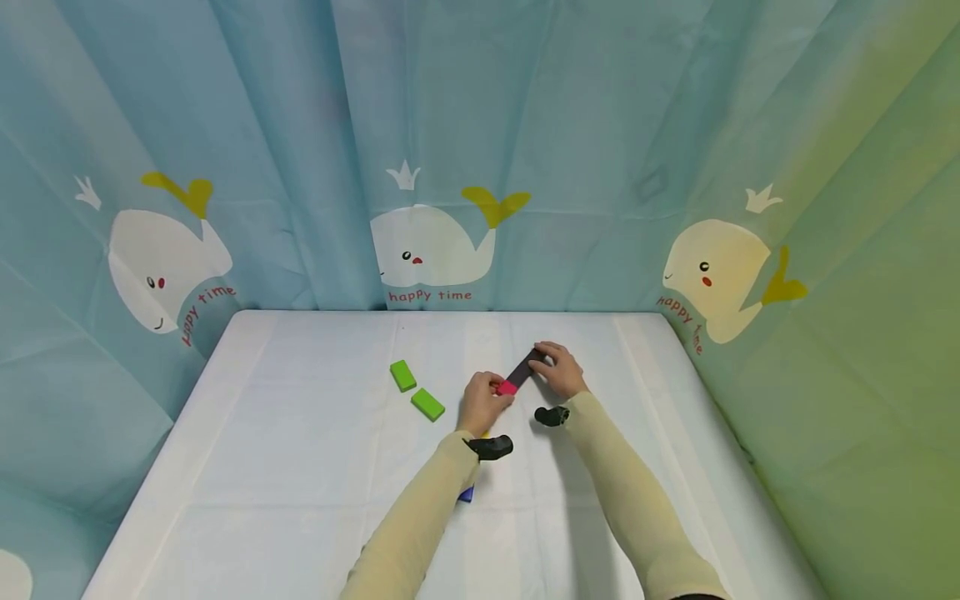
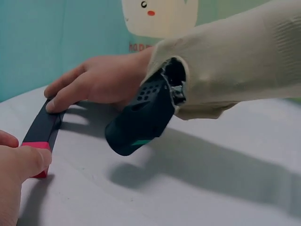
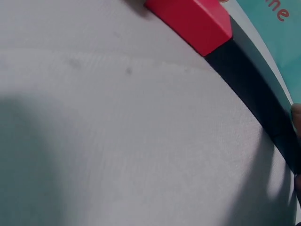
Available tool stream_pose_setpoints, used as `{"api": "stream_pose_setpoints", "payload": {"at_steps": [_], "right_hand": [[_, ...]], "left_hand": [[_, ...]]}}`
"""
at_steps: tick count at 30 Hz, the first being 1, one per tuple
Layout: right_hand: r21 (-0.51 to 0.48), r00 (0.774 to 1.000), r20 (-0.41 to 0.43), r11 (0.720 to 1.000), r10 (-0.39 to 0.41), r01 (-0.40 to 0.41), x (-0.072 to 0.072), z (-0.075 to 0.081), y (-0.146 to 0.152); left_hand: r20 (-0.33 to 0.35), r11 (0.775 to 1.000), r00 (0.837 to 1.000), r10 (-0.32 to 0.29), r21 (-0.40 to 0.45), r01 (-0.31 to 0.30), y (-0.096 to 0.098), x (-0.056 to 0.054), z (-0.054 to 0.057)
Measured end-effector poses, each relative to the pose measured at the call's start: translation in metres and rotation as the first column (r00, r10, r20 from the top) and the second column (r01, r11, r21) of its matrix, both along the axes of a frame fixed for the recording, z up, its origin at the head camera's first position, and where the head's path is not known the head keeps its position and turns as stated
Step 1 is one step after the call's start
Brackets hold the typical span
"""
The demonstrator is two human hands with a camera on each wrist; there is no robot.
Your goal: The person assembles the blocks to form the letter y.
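My left hand [image 1: 482,403] pinches a short red block [image 1: 507,389] between thumb and fingers. The red block [image 3: 195,23] stands end to end with a long black block [image 3: 258,84], their edges lined up. At the black block's far end, my right hand [image 1: 559,372] grips it with thumb and fingertips on either side. In the left wrist view the black block [image 2: 41,123] slants away from the red one [image 2: 35,144] over the white tabletop. My left thumb [image 2: 40,161] covers part of the red block there.
Two green blocks [image 1: 402,376] [image 1: 427,405] lie left of my left hand. A blue block [image 1: 467,494] and a bit of yellow [image 1: 485,434] peek out from under my left forearm. Whale-printed curtains [image 1: 450,150] border the white table [image 1: 300,467] at the back and sides.
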State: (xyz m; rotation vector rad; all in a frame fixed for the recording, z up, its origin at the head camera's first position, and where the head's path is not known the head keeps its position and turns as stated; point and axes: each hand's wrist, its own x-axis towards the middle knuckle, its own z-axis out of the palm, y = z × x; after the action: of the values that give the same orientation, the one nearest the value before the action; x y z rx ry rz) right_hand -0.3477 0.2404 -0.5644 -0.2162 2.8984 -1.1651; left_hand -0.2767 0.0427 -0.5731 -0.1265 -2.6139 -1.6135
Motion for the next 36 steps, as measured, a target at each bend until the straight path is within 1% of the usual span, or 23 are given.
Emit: {"api": "stream_pose_setpoints", "payload": {"at_steps": [3, 6, 8, 9, 11, 13, 15, 17, 18, 21, 25, 30, 33, 36], "right_hand": [[-0.06, 0.998, -0.056, 0.998, 0.011, -0.014, 0.002, 0.001, 0.0], [-0.109, 0.994, -0.104, 0.993, 0.028, -0.04, 0.008, 0.001, 0.001], [-0.113, 0.992, -0.118, 0.992, 0.044, -0.057, 0.015, -0.001, -0.001], [-0.109, 0.99, -0.128, 0.992, 0.054, -0.069, 0.018, -0.003, -0.002], [-0.107, 0.986, -0.149, 0.991, 0.069, -0.085, 0.024, -0.005, -0.004], [-0.103, 0.982, -0.176, 0.991, 0.069, -0.088, 0.03, -0.007, -0.005], [-0.076, 0.977, -0.202, 0.993, 0.071, -0.088, 0.033, -0.01, -0.007], [-0.046, 0.974, -0.216, 0.995, 0.074, -0.086, 0.036, -0.013, -0.009], [-0.03, 0.974, -0.216, 0.996, 0.074, -0.082, 0.037, -0.014, -0.011], [-0.008, 0.973, -0.219, 0.997, 0.07, -0.074, 0.038, -0.017, -0.016], [-0.007, 0.973, -0.224, 0.999, 0.048, -0.051, 0.039, -0.018, -0.018], [0.013, 0.975, -0.22, 0.999, 0.041, -0.039, 0.039, -0.021, -0.018], [-0.004, 0.98, -0.199, 1.0, 0.028, -0.029, 0.039, -0.018, -0.017], [-0.041, 0.986, -0.166, 0.999, 0.016, -0.023, 0.039, -0.014, -0.018]], "left_hand": [[-0.002, 0.999, 1.0, -0.025, 0.025, 0.025, -0.005, -0.001, 0.002], [-0.035, 0.997, 0.996, -0.078, 0.026, 0.079, -0.021, -0.002, 0.007], [-0.077, 0.994, 0.991, -0.108, -0.026, 0.106, -0.041, 0.0, 0.01], [-0.104, 0.992, 0.988, -0.115, -0.071, 0.108, -0.052, 0.001, 0.011], [-0.162, 0.982, 0.981, -0.105, -0.175, 0.077, -0.077, 0.002, 0.013], [-0.201, 0.963, 0.977, -0.074, -0.269, 0.018, -0.1, 0.002, 0.015], [-0.208, 0.941, 0.978, -0.022, -0.335, -0.05, -0.12, 0.003, 0.016], [-0.188, 0.929, 0.982, 0.038, -0.355, -0.104, -0.136, 0.004, 0.016], [-0.174, 0.927, 0.983, 0.064, -0.354, -0.123, -0.143, 0.004, 0.015], [-0.14, 0.928, 0.984, 0.112, -0.34, -0.154, -0.159, 0.004, 0.011], [-0.138, 0.939, 0.985, 0.103, -0.313, -0.142, -0.167, 0.001, 0.006], [-0.136, 0.951, 0.985, 0.108, -0.275, -0.142, -0.168, -0.002, 0.002], [-0.12, 0.955, 0.986, 0.119, -0.257, -0.147, -0.167, -0.003, 0.001], [-0.107, 0.958, 0.986, 0.131, -0.243, -0.154, -0.167, -0.003, 0.002]]}}
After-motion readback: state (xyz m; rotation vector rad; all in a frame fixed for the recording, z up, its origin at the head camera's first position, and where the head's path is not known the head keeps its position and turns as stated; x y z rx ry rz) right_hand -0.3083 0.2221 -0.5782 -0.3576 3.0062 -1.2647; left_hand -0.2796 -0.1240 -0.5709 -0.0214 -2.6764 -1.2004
